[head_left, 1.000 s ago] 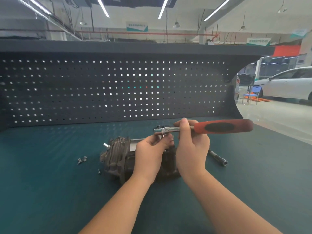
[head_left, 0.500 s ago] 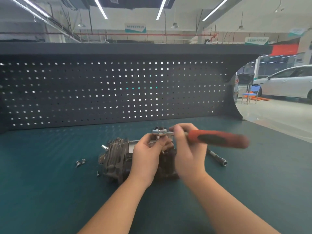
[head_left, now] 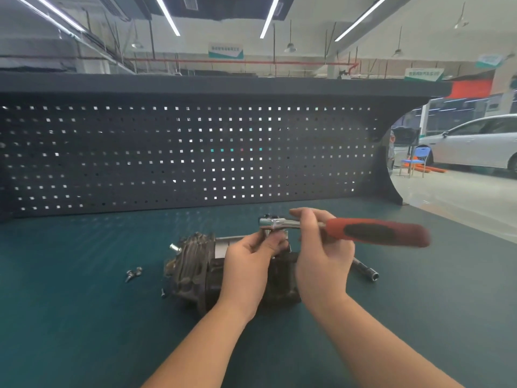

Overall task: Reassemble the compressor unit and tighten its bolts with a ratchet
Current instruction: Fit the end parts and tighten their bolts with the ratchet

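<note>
Swinging through its stroke, the ratchet (head_left: 335, 229) has dropped its red handle from level to a slight downward slant toward the right, and the handle end is smeared with motion. Its chrome head sits above the top of the compressor unit (head_left: 201, 271), which lies on its side on the green bench (head_left: 70, 317), about the middle of it. The right hand (head_left: 321, 259) is curled round the metal shank just where the red grip begins. The left hand (head_left: 249, 268) rests over the compressor body, and its fingertips pinch the socket under the ratchet head, steadying it; the bolt itself is hidden beneath them, so how far it is seated cannot be told.

By my judgement the step in hand is tightening one top bolt. Two loose bolts (head_left: 133, 273) lie apart on the bench to the left of the unit, and a spare extension bar (head_left: 365, 270) lies behind the right wrist, so more fasteners likely remain. Next, the handle wants a return swing with the socket held square, then repeated strokes until firm resistance is felt.
</note>
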